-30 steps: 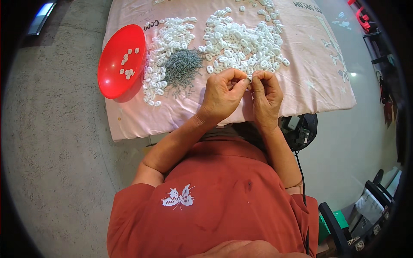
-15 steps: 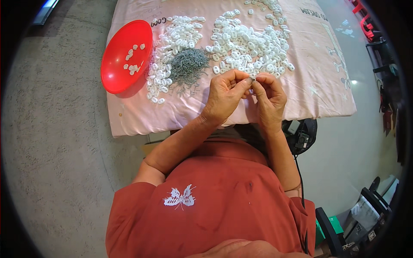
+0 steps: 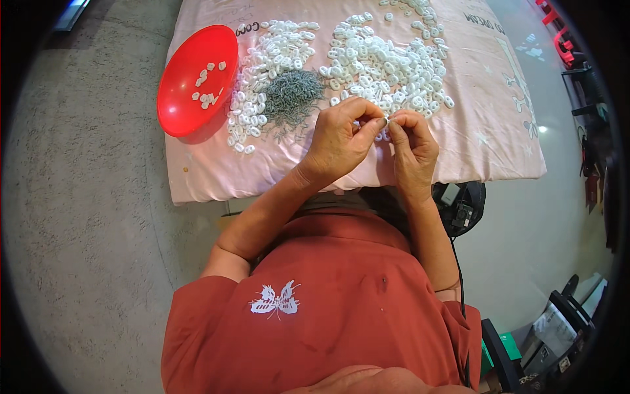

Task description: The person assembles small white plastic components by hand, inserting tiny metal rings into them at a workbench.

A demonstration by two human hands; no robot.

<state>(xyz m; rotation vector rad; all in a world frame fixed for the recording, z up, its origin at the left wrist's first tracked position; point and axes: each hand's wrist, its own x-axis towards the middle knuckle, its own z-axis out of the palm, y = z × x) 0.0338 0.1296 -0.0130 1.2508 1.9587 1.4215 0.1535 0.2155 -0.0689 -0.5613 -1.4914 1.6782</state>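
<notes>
My left hand (image 3: pixel 342 139) and my right hand (image 3: pixel 415 152) meet fingertip to fingertip over the near part of the table. Pinched between thumbs and forefingers is a small white plastic piece (image 3: pixel 387 121), mostly covered by the fingers. Just beyond the hands spreads a large heap of white oval plastic pieces (image 3: pixel 394 69) with dark holes. A second heap of white pieces (image 3: pixel 269 49) lies to the left. Beside it is a mound of small grey screws or nails (image 3: pixel 293 94), too fine to tell which.
A red bowl (image 3: pixel 177 108) with several white pieces in it stands at the table's left edge. Pale pink printed cloth (image 3: pixel 485 131) covers the table. A black round object with small devices (image 3: pixel 459 209) sits below the near edge, and a black cable (image 3: pixel 461 289) hangs from it.
Both hands stay pinched together in nearly the same place, with the fingertips shifting slightly. The table and its contents sit a little further right and higher in view.
</notes>
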